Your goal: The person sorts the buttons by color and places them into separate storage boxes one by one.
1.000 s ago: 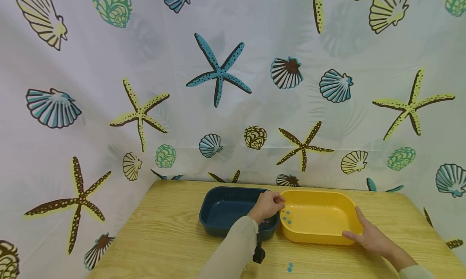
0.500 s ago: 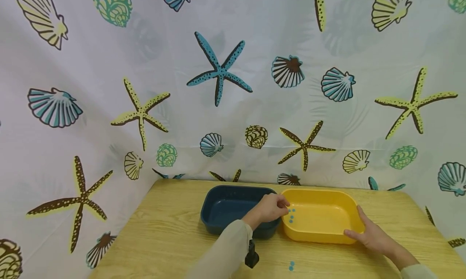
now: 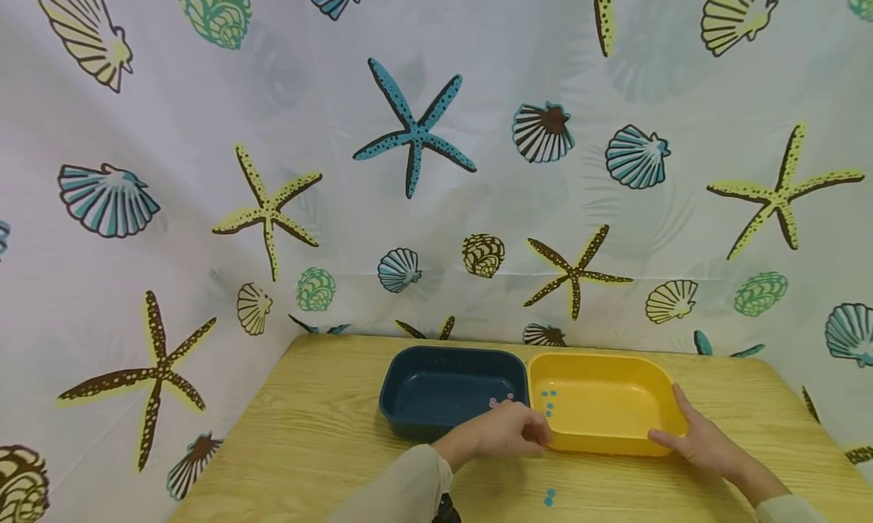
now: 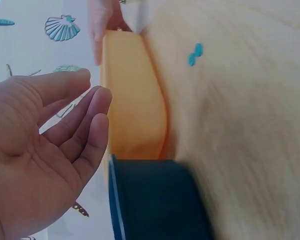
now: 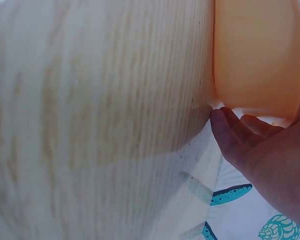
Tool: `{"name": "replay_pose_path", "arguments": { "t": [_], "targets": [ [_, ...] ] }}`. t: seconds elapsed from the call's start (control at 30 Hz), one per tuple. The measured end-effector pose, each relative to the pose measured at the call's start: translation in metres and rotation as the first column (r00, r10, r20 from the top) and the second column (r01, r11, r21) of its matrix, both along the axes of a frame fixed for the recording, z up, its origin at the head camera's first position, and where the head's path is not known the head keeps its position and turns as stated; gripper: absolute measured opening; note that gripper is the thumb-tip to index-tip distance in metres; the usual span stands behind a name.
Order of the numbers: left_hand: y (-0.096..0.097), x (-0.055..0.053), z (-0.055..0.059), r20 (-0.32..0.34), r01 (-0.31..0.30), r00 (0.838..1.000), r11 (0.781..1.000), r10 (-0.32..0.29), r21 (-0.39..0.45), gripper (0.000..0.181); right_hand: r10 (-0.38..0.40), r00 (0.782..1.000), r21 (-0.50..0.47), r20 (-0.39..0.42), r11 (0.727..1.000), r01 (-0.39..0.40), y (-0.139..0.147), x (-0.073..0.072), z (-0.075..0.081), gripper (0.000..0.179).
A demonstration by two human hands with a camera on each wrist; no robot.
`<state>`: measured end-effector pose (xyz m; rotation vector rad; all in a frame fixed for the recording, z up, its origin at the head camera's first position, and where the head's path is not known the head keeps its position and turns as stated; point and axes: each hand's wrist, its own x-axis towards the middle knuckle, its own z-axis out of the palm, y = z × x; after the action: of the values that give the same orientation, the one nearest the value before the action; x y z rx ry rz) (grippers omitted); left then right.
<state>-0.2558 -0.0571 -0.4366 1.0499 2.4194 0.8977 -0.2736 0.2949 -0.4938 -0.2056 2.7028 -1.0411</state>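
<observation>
My left hand (image 3: pixel 501 432) hovers over the front right corner of the dark blue tub (image 3: pixel 412 430). In the left wrist view its fingers (image 4: pixel 95 130) are loosely bent, with nothing visible between them and the thumb. My right hand (image 3: pixel 705 441) holds the right end of the yellow tub (image 3: pixel 603 445), thumb near the front rim and fingers along the end wall. Several small blue button-like discs (image 3: pixel 549 407) lie at the left of the yellow tub. Pink discs (image 3: pixel 510 396) lie in the blue tub, partly behind my left hand. Two blue discs (image 4: pixel 195 54) lie touching on the table.
Both tubs stand side by side on a wood-grain table (image 3: pixel 307 432), near its back edge. A white curtain (image 3: pixel 436 227) printed with shells and starfish hangs behind and at both sides.
My left hand has drawn back from above the yellow tub's left side toward the front. Another blue disc now shows in the yellow tub. The right hand keeps its hold.
</observation>
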Motion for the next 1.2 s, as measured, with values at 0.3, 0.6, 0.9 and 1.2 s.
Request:
{"name": "replay_pose_path", "arguments": {
  "t": [0.3,0.6,0.9,1.2],
  "targets": [
    [0.000,0.011,-0.029,0.032,0.072,0.997,0.997,-0.072,-0.026,0.015,-0.007,1.000,0.001,0.004,1.000,0.007,0.001,-0.002,-0.003,0.110],
    [0.010,0.019,-0.049,-0.123,0.184,0.973,0.977,-0.197,-0.108,0.019,-0.012,1.000,-0.001,0.012,1.000,0.012,0.000,-0.002,-0.002,0.110],
    [0.015,0.023,-0.056,-0.086,0.190,0.974,0.966,-0.208,-0.177,0.016,-0.008,1.000,0.005,0.010,1.000,0.008,0.000,-0.002,-0.002,0.110],
    [0.017,0.021,-0.062,-0.010,0.186,0.982,0.965,-0.191,-0.183,0.011,-0.012,1.000,0.010,0.006,1.000,0.012,0.000,-0.002,0.000,0.110]
  ]
}}
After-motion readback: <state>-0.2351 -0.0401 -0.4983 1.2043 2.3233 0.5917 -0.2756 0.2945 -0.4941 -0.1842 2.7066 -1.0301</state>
